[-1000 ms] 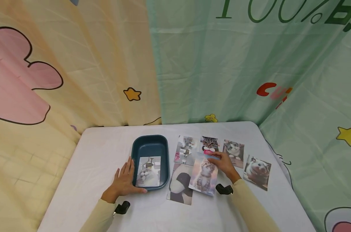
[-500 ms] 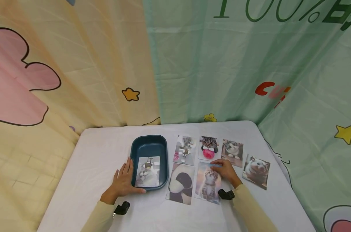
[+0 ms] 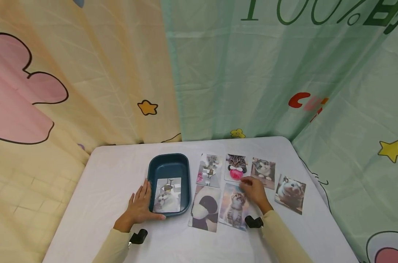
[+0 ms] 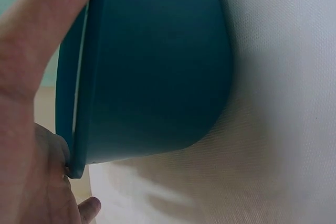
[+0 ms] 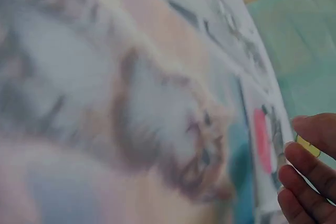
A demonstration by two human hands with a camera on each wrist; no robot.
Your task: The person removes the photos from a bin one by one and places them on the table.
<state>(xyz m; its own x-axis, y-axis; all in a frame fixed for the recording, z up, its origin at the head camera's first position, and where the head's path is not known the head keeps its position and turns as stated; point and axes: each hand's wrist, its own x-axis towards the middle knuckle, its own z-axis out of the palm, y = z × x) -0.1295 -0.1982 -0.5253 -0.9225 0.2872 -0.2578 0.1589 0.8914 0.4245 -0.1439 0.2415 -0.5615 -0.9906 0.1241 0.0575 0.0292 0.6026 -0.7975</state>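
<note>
Change: the glossy portrait photo of a standing tabby kitten (image 3: 234, 206), tilted up in the right hand a second ago, now lies flat on the white cloth-covered table (image 3: 113, 171), just right of the photo of a round black-and-white animal (image 3: 205, 208).
Right hand (image 3: 254, 190): off the kitten photo; fingers loosely bent and holding nothing, tips at that photo's far corner, near the lower edge of the photo of a cat with a pink ball (image 3: 236, 167). The right wrist view shows the fingertips (image 5: 307, 169) clear of the paper.
Left hand (image 3: 140, 206): unmoved over the last second; flat against the near left side of the dark teal oblong plastic tray (image 3: 152, 168), thumb along its front edge. The left wrist view shows the palm against the tray (image 4: 152, 66) at its rim.
Reading: the kitten photo looks put back in its row rather than carried to the tray; the hand seems between photos.
In the tray: one photo of a grey-white cat (image 3: 167, 195), lying flat on the floor of it.
Other photos: a cat in a pale room (image 3: 209, 170), a grey-and-white cat (image 3: 264, 170), a hamster (image 3: 291, 193); all flat, close together, right of the tray.
Writing: green print "100%" and part of a further letter on the mint-green backdrop cloth (image 3: 238, 73); red letters, seemingly "CU", lower right. No brand or label legible on the tray or photos.
</note>
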